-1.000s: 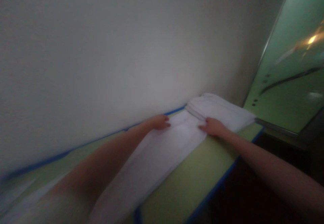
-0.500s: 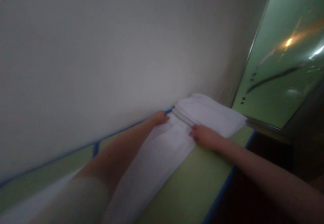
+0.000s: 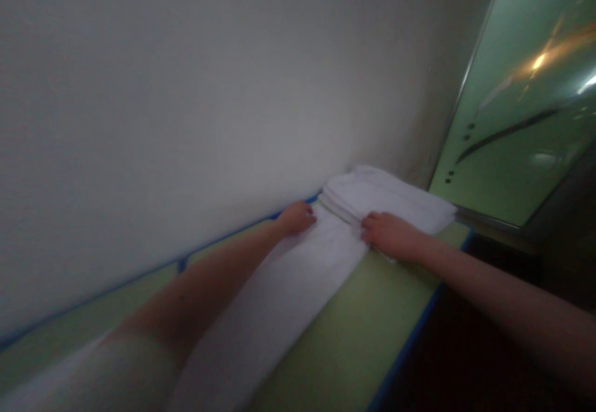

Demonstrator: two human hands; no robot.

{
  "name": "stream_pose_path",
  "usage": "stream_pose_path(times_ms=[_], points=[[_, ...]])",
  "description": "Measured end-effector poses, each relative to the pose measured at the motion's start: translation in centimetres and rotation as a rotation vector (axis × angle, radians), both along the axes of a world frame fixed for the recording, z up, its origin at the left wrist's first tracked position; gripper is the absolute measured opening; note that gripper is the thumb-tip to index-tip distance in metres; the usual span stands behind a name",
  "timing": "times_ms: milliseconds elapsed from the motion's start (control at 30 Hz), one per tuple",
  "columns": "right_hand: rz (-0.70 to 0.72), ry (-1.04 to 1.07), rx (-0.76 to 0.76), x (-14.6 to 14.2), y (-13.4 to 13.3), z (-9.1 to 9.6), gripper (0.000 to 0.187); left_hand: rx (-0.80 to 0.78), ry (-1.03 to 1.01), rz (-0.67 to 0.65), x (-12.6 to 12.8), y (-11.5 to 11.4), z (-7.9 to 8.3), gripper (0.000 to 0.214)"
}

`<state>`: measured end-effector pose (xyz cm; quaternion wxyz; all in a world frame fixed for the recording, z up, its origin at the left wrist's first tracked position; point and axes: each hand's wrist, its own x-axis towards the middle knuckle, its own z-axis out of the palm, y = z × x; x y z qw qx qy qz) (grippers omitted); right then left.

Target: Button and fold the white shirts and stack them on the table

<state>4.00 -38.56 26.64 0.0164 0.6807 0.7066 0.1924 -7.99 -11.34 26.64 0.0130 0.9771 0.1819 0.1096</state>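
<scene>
A long strip of white cloth point(image 3: 288, 313) lies along a pale green tabletop point(image 3: 358, 319). My left hand point(image 3: 297, 217) is at the strip's far left corner, its fingers curled closed on the edge. My right hand point(image 3: 391, 236) has closed fingers on the far right corner, beside a stack of folded white cloth point(image 3: 395, 196). A small bit of white shows beneath my right palm. The picture is dim and blurred, so the fingertips are not sharp.
A plain light wall point(image 3: 233, 102) runs along the table's left side. Blue edging point(image 3: 410, 344) borders the tabletop, with dark floor to the right. A greenish glass door point(image 3: 503, 170) with a dark curved handle stands at the far right.
Both hands have shifted slightly rightward and up in the picture. The fingers of my right hand now lie closer against the folded stack, and the cloth strip's far end looks flatter.
</scene>
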Motion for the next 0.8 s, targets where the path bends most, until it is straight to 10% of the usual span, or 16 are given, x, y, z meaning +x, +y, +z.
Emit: stream_pose_path(times_ms=[433,800], points=[[-0.466,0.447,-0.023,-1.3,4.0,-1.0,0.072,-0.245,0.140,-0.006,3.9,0.5,3.0,0.043],[-0.389,1.154,0.290,-1.4,3.7,1.5,0.031,-0.346,-0.019,0.028,3.7,2.5,6.6,0.030]])
